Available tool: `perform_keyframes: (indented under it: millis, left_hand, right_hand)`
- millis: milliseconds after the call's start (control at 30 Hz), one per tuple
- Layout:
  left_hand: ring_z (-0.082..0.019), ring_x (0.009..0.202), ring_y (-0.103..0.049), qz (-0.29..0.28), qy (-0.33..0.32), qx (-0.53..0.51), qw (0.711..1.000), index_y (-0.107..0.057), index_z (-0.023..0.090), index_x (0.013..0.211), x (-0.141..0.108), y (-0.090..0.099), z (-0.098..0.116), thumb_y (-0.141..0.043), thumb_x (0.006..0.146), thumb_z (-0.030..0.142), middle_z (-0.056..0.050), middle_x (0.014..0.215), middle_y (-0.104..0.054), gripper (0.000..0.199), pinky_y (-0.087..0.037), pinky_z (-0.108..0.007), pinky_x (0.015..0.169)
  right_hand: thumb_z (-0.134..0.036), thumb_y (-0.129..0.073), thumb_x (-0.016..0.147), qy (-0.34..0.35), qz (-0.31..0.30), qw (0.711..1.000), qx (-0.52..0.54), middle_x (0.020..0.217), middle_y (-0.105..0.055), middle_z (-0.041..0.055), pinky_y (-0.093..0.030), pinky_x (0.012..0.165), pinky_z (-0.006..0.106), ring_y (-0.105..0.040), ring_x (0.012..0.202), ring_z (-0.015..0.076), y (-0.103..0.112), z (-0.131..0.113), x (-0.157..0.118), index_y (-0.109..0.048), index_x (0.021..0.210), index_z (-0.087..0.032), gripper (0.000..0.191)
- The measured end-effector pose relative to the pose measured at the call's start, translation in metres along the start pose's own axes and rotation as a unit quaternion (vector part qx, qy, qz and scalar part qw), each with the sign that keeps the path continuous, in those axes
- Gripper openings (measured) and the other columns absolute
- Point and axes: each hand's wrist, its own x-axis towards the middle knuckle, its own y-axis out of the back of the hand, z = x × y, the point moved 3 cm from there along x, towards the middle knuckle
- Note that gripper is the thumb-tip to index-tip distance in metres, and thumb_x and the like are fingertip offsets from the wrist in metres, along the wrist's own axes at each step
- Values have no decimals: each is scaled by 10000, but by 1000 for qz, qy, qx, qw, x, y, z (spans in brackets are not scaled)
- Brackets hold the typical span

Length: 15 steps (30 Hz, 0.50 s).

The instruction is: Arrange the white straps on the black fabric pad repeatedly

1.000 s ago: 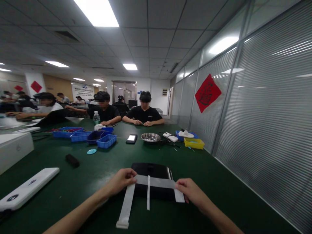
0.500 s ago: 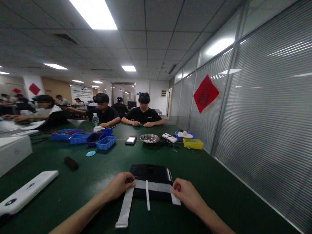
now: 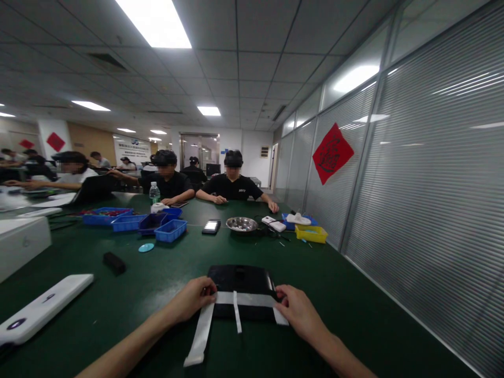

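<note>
A black flat device (image 3: pixel 241 278) lies on the green table in front of me. Across it runs a flat whitish ribbon cable (image 3: pixel 246 299), whose long left end hangs toward me and whose short right end bends down past the device. A narrow white strip (image 3: pixel 237 313) crosses the cable near its middle. My left hand (image 3: pixel 197 296) pinches the cable at its left bend, fingers closed. At the right bend, my right hand (image 3: pixel 295 307) has its fingers closed on the cable beside the device's edge.
A white device (image 3: pixel 47 307) and a black block (image 3: pixel 114 262) lie to the left. Farther off are blue bins (image 3: pixel 171 231), a metal bowl (image 3: pixel 241 225) and a yellow bin (image 3: pixel 311 234). People sit across the green table (image 3: pixel 366 304).
The device, cable and strip have shifted slightly left and away, both hands moving with them. The person opposite has moved one hand outward toward the right side of the view.
</note>
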Motion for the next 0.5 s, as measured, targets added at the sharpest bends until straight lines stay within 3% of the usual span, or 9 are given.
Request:
perform_keyframes:
  millis: [200, 367, 500]
  left_hand:
    - [-173, 776, -541, -6, -6, 7, 1000, -641, 212, 1017, 1, -1, -3, -550, 793, 423, -30, 901, -613, 321, -390, -268, 670]
    - [-175, 873, -536, -28, -55, 26, 998, -663, 247, 1054, 0, -3, -1, -479, 854, 359, -45, 1031, -582, 294, -400, -277, 754]
    - [-180, 916, -538, -41, -84, 45, 995, -690, 266, 1042, 4, -6, -3, -452, 878, 355, -50, 1029, -566, 302, -399, -281, 805]
  right_hand:
    - [-323, -565, 797, 5, -5, 1000, 2, 1091, -632, 83, -475, 697, 281, -617, 822, 182, -1, 1, 0, -601, 1154, -184, 384]
    - [-337, -556, 809, -2, -17, 1000, -18, 1090, -611, 79, -479, 711, 297, -603, 838, 185, 1, 5, 2, -608, 1143, -196, 366]
    - [-301, -557, 817, 41, 6, 998, -49, 1148, -577, 85, -452, 853, 340, -559, 1000, 220, 11, -16, -1, -626, 1132, -194, 339]
